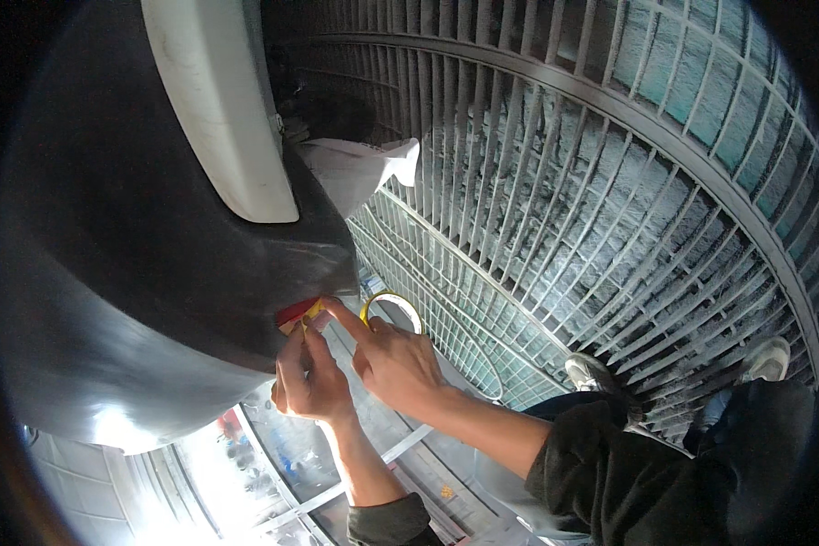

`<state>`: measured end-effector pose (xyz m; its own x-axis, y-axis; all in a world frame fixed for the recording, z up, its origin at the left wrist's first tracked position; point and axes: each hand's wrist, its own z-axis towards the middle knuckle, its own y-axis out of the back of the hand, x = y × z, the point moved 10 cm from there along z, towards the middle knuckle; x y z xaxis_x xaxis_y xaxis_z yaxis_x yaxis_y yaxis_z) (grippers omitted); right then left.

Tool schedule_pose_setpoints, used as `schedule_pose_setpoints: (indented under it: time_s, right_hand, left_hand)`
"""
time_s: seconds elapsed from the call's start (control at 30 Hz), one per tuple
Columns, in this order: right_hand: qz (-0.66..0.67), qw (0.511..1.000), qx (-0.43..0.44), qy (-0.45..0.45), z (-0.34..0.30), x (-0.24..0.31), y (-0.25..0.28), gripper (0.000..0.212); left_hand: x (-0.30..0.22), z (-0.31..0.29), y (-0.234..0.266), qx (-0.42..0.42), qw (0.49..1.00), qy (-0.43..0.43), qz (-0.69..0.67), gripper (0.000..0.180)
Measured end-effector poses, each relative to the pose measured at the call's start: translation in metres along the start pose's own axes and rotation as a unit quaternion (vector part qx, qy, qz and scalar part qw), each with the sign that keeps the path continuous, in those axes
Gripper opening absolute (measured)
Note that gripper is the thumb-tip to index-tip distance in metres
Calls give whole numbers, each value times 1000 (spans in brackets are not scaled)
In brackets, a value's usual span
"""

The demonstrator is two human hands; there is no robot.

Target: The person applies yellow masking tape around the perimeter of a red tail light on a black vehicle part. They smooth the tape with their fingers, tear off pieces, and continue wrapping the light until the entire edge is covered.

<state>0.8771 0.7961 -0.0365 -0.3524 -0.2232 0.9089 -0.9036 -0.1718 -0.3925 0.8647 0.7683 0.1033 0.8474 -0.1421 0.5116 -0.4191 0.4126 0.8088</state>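
A dark grey, smooth curved panel (182, 273), like a car bumper, fills the left side. At its lower corner sits a small red piece (298, 311), with a short yellow strip of tape (315, 309) at its edge. My left hand (311, 378) pinches the strip between thumb and fingertip. My right hand (396, 364) reaches its index finger to the same spot, touching the strip. A roll of yellow tape (416, 314) shows as a ring behind my right hand, apparently held by its curled fingers, which are hidden.
A pale, long trim piece (218, 109) lies along the panel's top. White sheet material (364, 168) hangs behind it. Dusty metal grating (555, 200) covers the floor, with shoes (591, 371) on it at right. Below the hands is a brightly lit framed surface (287, 455).
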Motion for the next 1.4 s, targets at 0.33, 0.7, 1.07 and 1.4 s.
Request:
schedule_pose_setpoints:
  time_s: [0.33, 0.7, 1.07, 1.4]
  right_hand:
    - [21, 1000, 0, 19, -3, 2, -9, 91]
    - [39, 999, -17, 25, -2, 5, -8, 87]
    - [54, 998, 21, -7, -1, 4, -4, 89]
    - [56, 998, 1, 13, 1, 4, -1, 88]
  left_hand:
    - [-3, 1, 0, -53, 996, 67, 39, 13]
    - [3, -3, -1, -59, 992, 109, 6, 16]
    - [5, -4, -3, -28, 993, 109, 21, 7]
    - [8, -7, -2, -32, 992, 124, -15, 6]
